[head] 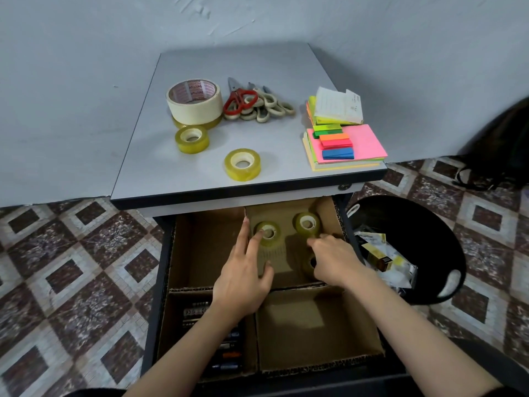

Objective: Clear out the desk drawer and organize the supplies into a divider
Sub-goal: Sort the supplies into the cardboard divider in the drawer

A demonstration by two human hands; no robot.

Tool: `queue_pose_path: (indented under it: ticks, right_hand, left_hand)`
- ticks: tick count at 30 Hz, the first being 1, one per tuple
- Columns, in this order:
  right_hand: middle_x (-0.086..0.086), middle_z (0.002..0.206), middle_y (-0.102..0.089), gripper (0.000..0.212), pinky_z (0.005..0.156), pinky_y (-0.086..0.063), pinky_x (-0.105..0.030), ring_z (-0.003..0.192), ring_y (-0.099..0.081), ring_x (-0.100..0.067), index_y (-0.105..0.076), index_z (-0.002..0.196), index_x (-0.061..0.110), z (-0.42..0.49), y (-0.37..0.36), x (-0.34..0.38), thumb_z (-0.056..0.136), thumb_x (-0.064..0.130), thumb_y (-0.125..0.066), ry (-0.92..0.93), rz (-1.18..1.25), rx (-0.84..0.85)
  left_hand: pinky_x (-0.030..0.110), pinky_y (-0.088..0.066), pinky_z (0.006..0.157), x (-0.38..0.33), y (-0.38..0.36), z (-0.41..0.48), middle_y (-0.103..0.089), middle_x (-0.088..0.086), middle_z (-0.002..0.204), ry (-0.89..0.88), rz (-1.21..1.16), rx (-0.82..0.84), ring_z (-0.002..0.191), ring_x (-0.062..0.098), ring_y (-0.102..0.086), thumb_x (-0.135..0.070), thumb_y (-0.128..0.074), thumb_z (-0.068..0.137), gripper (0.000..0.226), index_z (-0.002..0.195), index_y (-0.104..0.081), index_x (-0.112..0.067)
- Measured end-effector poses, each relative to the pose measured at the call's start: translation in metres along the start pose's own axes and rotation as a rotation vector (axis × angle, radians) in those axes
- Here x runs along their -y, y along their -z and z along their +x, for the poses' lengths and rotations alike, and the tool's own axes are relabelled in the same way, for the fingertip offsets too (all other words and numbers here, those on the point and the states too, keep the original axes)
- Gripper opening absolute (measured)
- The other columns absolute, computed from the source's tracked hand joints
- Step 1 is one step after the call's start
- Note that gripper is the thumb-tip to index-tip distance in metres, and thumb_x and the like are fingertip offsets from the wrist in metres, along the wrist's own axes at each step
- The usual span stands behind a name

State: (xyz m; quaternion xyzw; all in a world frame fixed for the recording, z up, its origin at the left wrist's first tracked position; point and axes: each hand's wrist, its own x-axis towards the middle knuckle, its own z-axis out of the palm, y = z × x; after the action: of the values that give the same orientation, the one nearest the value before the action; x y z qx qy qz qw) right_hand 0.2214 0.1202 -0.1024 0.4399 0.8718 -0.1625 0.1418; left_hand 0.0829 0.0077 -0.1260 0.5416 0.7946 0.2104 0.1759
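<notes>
The open drawer holds a cardboard divider (286, 287) with four compartments. The far right compartment contains three small clear tape rolls: one (268, 232) at the left, one (308, 224) at the back, and one (309, 263) partly hidden under my right hand. My left hand (244, 270) reaches in with straight fingers, a fingertip touching the left roll. My right hand (333, 260) curls over the third roll. Several batteries (226, 348) lie in the near left compartment. The other two compartments hold nothing.
The desk top (257, 67) carries a large masking tape roll (194, 101), two small tape rolls (192, 138) (242, 164), several scissors (254, 103) and stacks of sticky notes (345, 146). A black bin (446, 253) with rubbish stands right of the drawer.
</notes>
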Motion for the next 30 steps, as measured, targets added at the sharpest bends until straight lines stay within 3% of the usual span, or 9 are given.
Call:
queue_pose_path:
  ticks: [12,14,16,18,21,25,28,30]
  right_hand:
    - [-0.011,0.127,-0.051,0.047,0.091,-0.049,-0.038,0.113,-0.054,-0.031,-0.049,0.129,0.012,-0.001,-0.001,0.0,0.084,0.001,-0.054,-0.001,0.032,-0.019]
    - [-0.01,0.13,-0.049,0.046,0.093,-0.047,-0.037,0.115,-0.053,-0.029,-0.05,0.129,0.015,-0.005,0.0,0.0,0.085,0.005,-0.057,0.0,0.071,-0.039]
    - [-0.005,0.134,-0.047,0.044,0.096,-0.043,-0.035,0.12,-0.05,-0.025,-0.05,0.129,0.02,-0.014,0.007,0.0,0.087,0.017,-0.061,-0.006,0.113,-0.078]
    - [-0.001,0.127,-0.052,0.034,0.095,-0.045,-0.033,0.116,-0.051,-0.02,-0.057,0.121,0.023,-0.028,0.024,-0.003,0.087,0.027,-0.063,-0.015,0.188,-0.164]
    - [0.003,0.097,-0.063,0.006,0.081,-0.049,-0.026,0.09,-0.058,-0.011,-0.067,0.091,0.021,-0.046,0.059,-0.01,0.087,0.019,-0.063,0.031,0.405,-0.387]
    - [0.007,0.075,-0.063,0.006,0.063,-0.038,-0.004,0.069,-0.055,0.002,-0.072,0.081,0.013,-0.057,0.097,-0.001,0.083,0.009,-0.067,0.071,0.605,-0.723]
    - [0.009,0.073,-0.061,0.005,0.058,-0.039,-0.005,0.063,-0.055,0.0,-0.072,0.085,0.012,-0.047,0.113,0.023,0.081,0.014,-0.071,0.125,0.654,-0.76]
    - [0.006,0.083,-0.062,0.018,0.061,-0.041,-0.013,0.065,-0.056,-0.005,-0.069,0.095,0.015,-0.038,0.121,0.042,0.079,0.021,-0.073,0.185,0.633,-0.705]
  left_hand:
    - [0.015,-0.044,0.066,0.0,-0.001,0.002,0.018,-0.018,0.154,0.01,0.002,0.014,0.106,0.009,-0.056,-0.036,-0.05,0.091,0.055,0.141,-0.028,-0.03]
    - [0.015,-0.045,0.08,0.001,0.001,0.002,0.01,-0.016,0.155,-0.009,-0.08,0.004,0.115,0.006,-0.05,-0.034,-0.054,0.091,0.053,0.139,-0.032,-0.029]
    - [0.019,-0.035,0.099,0.003,0.011,0.002,-0.013,-0.013,0.152,0.025,-0.289,-0.057,0.128,0.005,-0.036,-0.03,-0.059,0.089,0.051,0.136,-0.039,-0.027]
    - [0.023,-0.035,0.103,0.008,0.031,-0.001,-0.031,-0.014,0.142,0.051,-0.442,-0.154,0.127,0.004,-0.036,-0.026,-0.06,0.088,0.045,0.131,-0.046,-0.026]
    - [0.015,-0.044,0.089,0.02,0.067,-0.009,-0.052,-0.012,0.124,-0.042,-0.412,-0.258,0.108,-0.006,-0.049,-0.019,-0.06,0.087,0.025,0.111,-0.058,-0.026]
    - [0.011,-0.045,0.071,0.027,0.114,-0.01,-0.066,-0.013,0.092,-0.086,-0.393,-0.406,0.084,-0.002,-0.06,-0.017,-0.064,0.085,0.008,0.089,-0.067,-0.022]
    - [0.008,-0.047,0.068,0.023,0.138,0.005,-0.068,-0.01,0.082,-0.074,-0.47,-0.503,0.075,-0.002,-0.061,-0.017,-0.068,0.083,0.005,0.08,-0.068,-0.022]
    - [0.011,-0.049,0.07,0.021,0.152,0.017,-0.066,-0.013,0.082,-0.068,-0.45,-0.556,0.076,-0.002,-0.061,-0.019,-0.069,0.082,0.008,0.078,-0.066,-0.025]
